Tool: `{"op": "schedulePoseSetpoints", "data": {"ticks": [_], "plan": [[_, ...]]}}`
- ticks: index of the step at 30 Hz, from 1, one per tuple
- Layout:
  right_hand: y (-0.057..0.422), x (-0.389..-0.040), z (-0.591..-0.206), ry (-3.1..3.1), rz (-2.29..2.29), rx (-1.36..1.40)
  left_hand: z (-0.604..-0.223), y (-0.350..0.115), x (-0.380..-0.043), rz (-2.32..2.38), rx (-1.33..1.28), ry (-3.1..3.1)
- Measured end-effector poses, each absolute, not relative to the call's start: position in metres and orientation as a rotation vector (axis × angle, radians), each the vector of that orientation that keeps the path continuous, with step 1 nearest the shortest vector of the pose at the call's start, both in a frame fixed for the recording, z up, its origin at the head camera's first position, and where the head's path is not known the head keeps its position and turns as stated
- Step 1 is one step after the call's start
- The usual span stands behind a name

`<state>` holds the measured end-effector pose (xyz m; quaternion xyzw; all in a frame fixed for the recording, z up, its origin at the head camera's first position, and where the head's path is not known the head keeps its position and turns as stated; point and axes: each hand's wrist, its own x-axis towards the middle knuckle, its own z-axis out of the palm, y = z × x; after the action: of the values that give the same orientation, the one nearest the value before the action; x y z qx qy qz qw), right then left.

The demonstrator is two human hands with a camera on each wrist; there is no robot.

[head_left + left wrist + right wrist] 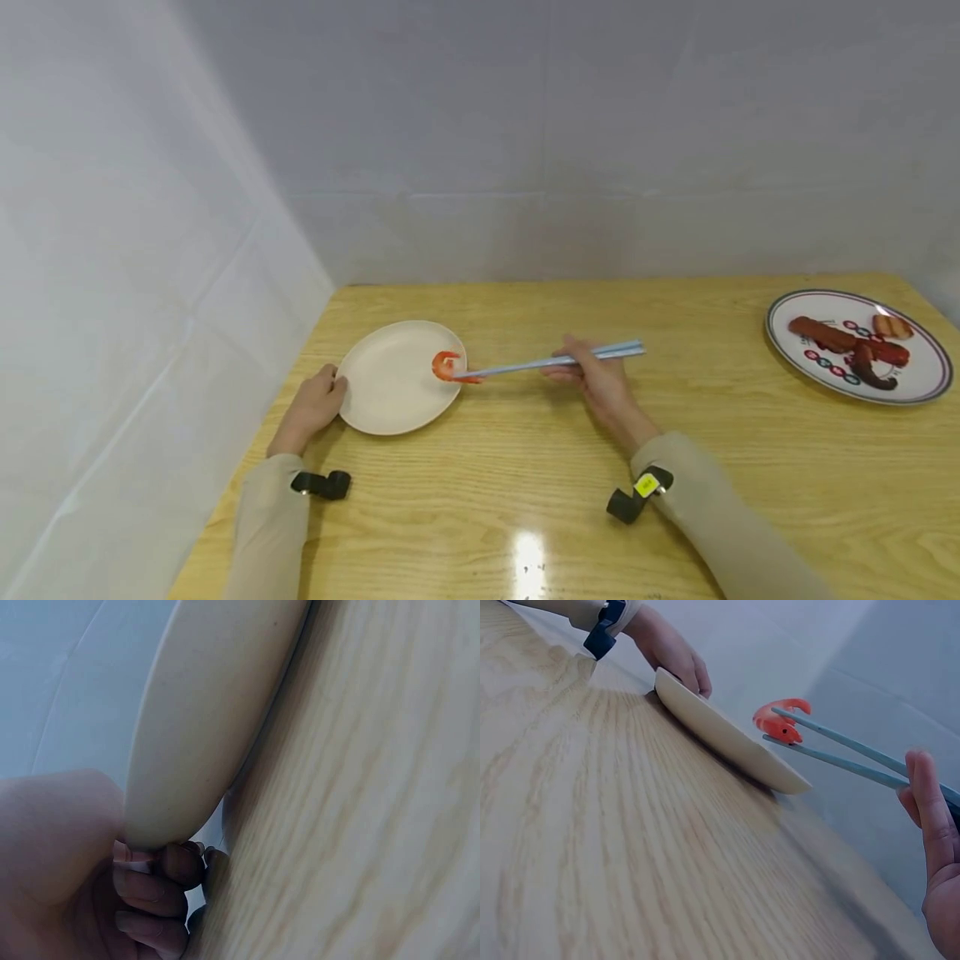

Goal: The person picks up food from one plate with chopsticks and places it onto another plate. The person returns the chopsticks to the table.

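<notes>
My right hand (600, 383) holds a pair of light blue chopsticks (525, 365) that point left. Between their tips is an orange-red shrimp (780, 724), curled and raised above the rim of a cream plate (390, 392), as the right wrist view shows. In the head view the shrimp (445, 367) overlaps the plate's right side. At the plate's left edge, my left hand (315, 404) grips the rim, thumb on top and fingers curled below, as seen beside the plate's underside (202, 727) in the left wrist view.
A white oval plate (810, 375) with a coloured rim stands at the far right of the wooden table (450, 500). It holds a brown sausage-like piece (821, 333) and several other food pieces. Pale walls (465, 233) border the table at the back and left.
</notes>
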<state>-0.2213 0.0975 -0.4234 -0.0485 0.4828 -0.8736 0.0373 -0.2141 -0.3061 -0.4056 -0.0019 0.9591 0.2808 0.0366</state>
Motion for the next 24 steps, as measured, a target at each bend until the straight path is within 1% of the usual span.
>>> {"op": "schedulePoseSetpoints", "data": {"ticks": [16,24], "plan": [[0.068,-0.217,-0.429,1.487,-2.623,-0.068,-0.401,-0.306,-0.214,0.843,-0.023,2.938],[0.048,-0.212,-0.429,1.575,-2.556,-0.09,-0.403,-0.307,-0.212,0.853,-0.027,2.933]]}}
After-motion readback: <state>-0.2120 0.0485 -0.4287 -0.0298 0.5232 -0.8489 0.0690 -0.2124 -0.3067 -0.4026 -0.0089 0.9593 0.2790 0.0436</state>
